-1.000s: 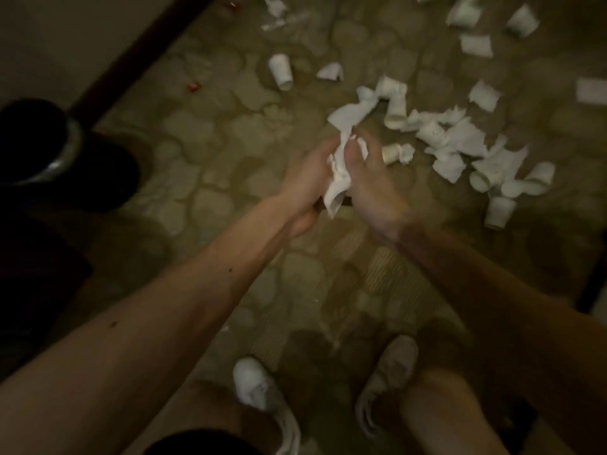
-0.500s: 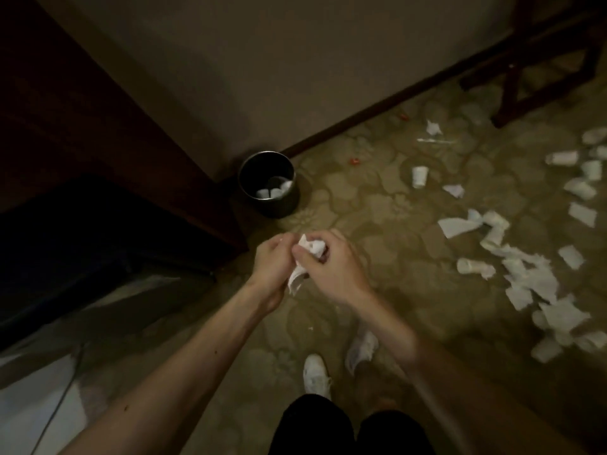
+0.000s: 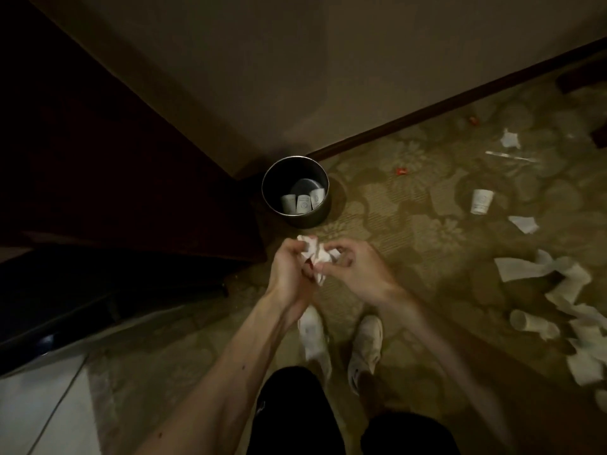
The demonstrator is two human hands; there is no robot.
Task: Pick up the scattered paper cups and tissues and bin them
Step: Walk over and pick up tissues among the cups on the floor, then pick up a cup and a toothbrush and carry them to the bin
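Both hands are up at the centre of the frame, and between them sits a crumpled tissue wad (image 3: 317, 254). The left hand (image 3: 289, 270) has its fingers curled round the wad's left side, while the right hand (image 3: 358, 274) pinches the right edge with thumb and fingertips. It looks like a squeeze to pack loose paper into one tight ball, so it drops cleanly and doesn't flutter off. The wad is wedged right in the gap between the two hands, touching both, with a white tuft poking out above the left knuckles. Just above the hands in the picture, near but apart from them, stands the round metal bin (image 3: 308, 220), tucked into the corner where the wall meets dark furniture. Three paper cups (image 3: 303, 203) already lean inside it, so the job is under way. It is far from done, though. Over on the right side, a lone cup (image 3: 481, 201) stands upright on the patterned carpet (image 3: 410, 208), and a long trail of tissues (image 3: 519, 269) runs down the right edge, with another cup (image 3: 525, 320) lying on its side among them. The person's white shoes (image 3: 368, 343) point at the bin from below the hands, so the drop seems close.
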